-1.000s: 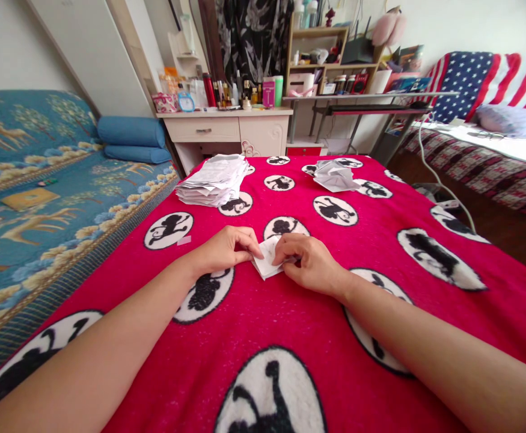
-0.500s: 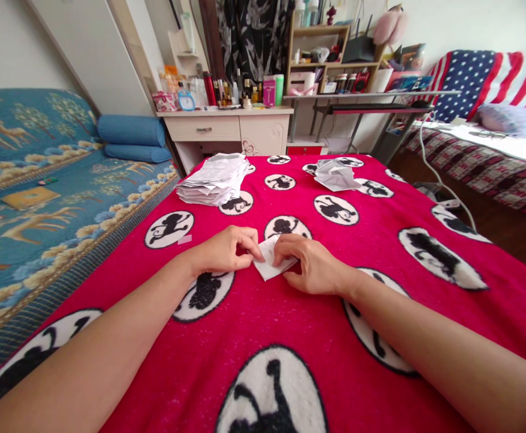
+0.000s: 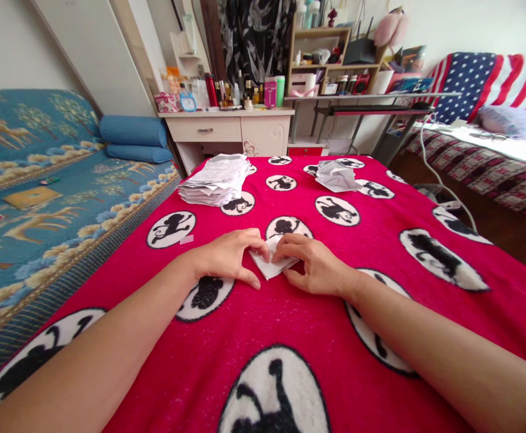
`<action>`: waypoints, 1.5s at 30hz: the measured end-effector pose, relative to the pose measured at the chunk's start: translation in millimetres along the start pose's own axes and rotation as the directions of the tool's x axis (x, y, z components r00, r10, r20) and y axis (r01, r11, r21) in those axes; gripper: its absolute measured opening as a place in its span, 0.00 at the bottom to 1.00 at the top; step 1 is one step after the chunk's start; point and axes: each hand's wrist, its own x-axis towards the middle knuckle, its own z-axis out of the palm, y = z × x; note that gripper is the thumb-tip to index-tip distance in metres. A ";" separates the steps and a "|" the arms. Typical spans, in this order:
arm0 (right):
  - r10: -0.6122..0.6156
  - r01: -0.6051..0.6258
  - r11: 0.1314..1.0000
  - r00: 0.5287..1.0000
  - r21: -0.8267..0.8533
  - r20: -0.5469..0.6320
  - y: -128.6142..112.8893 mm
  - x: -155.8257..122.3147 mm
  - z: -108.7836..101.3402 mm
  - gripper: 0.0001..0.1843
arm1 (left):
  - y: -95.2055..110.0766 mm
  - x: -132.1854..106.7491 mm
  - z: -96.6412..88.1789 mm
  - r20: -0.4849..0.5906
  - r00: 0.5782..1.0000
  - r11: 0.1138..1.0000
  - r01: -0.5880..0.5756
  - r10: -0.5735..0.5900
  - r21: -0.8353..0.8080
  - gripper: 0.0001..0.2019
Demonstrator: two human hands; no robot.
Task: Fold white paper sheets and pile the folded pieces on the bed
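A small folded white paper (image 3: 269,264) lies on the red blanket (image 3: 290,313) with black-and-white figure medallions. My left hand (image 3: 231,255) pinches the paper's left edge, fingers curled, thumb stretched toward me. From the right, my right hand (image 3: 312,264) presses the paper with curled fingertips. Both forearms rest on the blanket. A stack of white paper sheets (image 3: 215,180) sits far left on the blanket. A pile of folded grey-white papers (image 3: 336,176) lies far right of it.
A blue patterned sofa (image 3: 41,192) with blue bolsters runs along the left. A white dresser (image 3: 226,129) crowded with bottles and a shelf desk (image 3: 357,90) stand behind. A bed with a flag cover (image 3: 492,78) and a white cable (image 3: 443,180) are at the right.
My left hand has shifted right over the paper's edge, and its thumb now points toward me. My right hand's fingers have drawn closer to the left hand on the paper.
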 end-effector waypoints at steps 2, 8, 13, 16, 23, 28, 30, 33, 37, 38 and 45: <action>-0.016 0.016 1.000 1.000 -0.010 -0.025 2.1 0.3 1.0 0.15 | -0.8 1.2 3.6 -0.018 1.000 1.000 0.000 0.000 0.008 0.23; 0.185 -0.173 0.981 0.969 0.086 -0.161 5.2 4.3 2.7 0.07 | -7.0 10.7 24.7 -0.294 0.950 0.986 0.062 -0.106 -0.154 0.12; 0.338 -0.260 0.897 0.925 0.358 -0.176 1.3 8.7 3.9 0.13 | -2.2 16.9 35.8 -0.375 0.889 0.925 0.122 -0.263 -0.359 0.16; 0.347 -0.237 0.867 0.919 0.439 -0.188 -2.0 10.0 5.1 0.13 | 2.7 17.8 36.6 -0.386 0.878 0.906 0.113 -0.284 -0.409 0.17; 0.363 -0.223 0.861 0.899 0.457 -0.246 -6.6 8.5 5.2 0.13 | 15.0 17.5 39.9 -0.438 0.849 0.883 0.067 -0.295 -0.465 0.13; 0.329 -0.204 0.893 0.905 0.401 -0.271 -7.6 7.4 6.5 0.11 | 22.8 17.7 43.4 -0.507 0.807 0.875 0.026 -0.304 -0.483 0.09; 0.323 -0.208 0.900 0.909 0.384 -0.264 -7.4 7.4 7.3 0.12 | 23.4 17.8 44.1 -0.524 0.800 0.889 0.027 -0.293 -0.456 0.08; 0.318 -0.216 0.903 0.917 0.371 -0.240 -6.7 7.6 7.7 0.12 | 24.0 17.4 44.2 -0.536 0.793 0.903 0.039 -0.288 -0.427 0.07; 0.308 -0.212 0.904 0.926 0.371 -0.220 -6.4 7.5 7.1 0.12 | 27.6 15.6 41.9 -0.557 0.785 0.928 0.058 -0.271 -0.369 0.06; 0.306 -0.210 0.904 0.927 0.373 -0.219 -6.5 7.4 7.1 0.12 | 28.8 14.9 41.1 -0.563 0.782 0.931 0.062 -0.269 -0.359 0.06; 0.252 -0.166 0.914 0.947 0.370 -0.198 -7.4 7.8 9.5 0.06 | 31.5 12.1 38.2 -0.624 0.747 0.957 0.054 -0.228 -0.285 0.12</action>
